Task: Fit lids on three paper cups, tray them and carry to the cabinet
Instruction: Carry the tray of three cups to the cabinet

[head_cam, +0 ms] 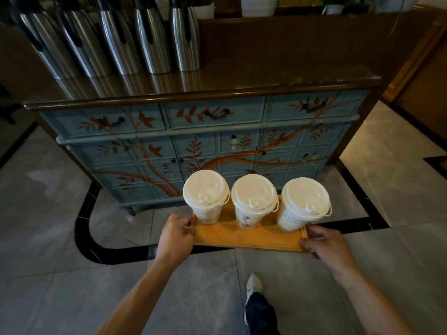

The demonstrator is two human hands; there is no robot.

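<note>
Three paper cups stand upright in a row on a wooden tray (246, 239), each capped with a white plastic lid: the left cup (206, 192), the middle cup (254, 197) and the right cup (305, 201). My left hand (176, 234) grips the tray's left end, and my right hand (325, 241) grips its right end. The tray hangs level in the air above the tiled floor, just in front of a blue painted cabinet (205, 141) with branch and bird patterns.
The cabinet's glossy dark top (278, 78) carries several steel thermos jugs (150, 37) along its left half; its right half is bare. A wooden partition rises behind it. My foot (254, 284) is on the grey floor tiles below the tray.
</note>
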